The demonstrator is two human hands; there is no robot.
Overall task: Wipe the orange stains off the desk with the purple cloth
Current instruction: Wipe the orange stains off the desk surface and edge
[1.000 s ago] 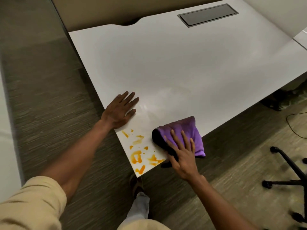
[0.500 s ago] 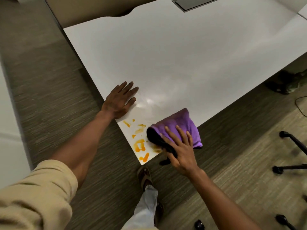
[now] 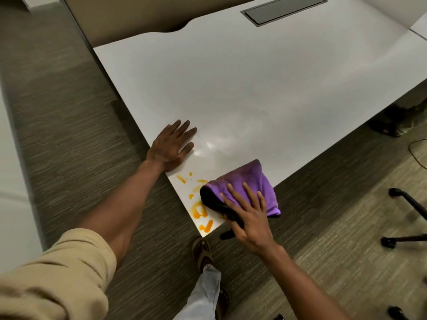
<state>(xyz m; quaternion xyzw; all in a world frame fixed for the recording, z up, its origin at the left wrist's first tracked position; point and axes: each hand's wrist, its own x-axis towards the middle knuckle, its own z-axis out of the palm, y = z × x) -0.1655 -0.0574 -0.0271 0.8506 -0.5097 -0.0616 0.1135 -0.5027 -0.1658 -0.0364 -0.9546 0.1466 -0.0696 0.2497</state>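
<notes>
I see no container on the desk, only a dark recessed hatch at its far side. My right hand lies with straight, slightly spread fingers flat on the purple cloth, pressing it onto the near corner; the cloth's right side hangs past the desk's edge. Orange stains show just left of the cloth, running to the corner tip. My left hand rests flat, fingers spread, at the left edge. Beyond both hands the white top stretches wide.
</notes>
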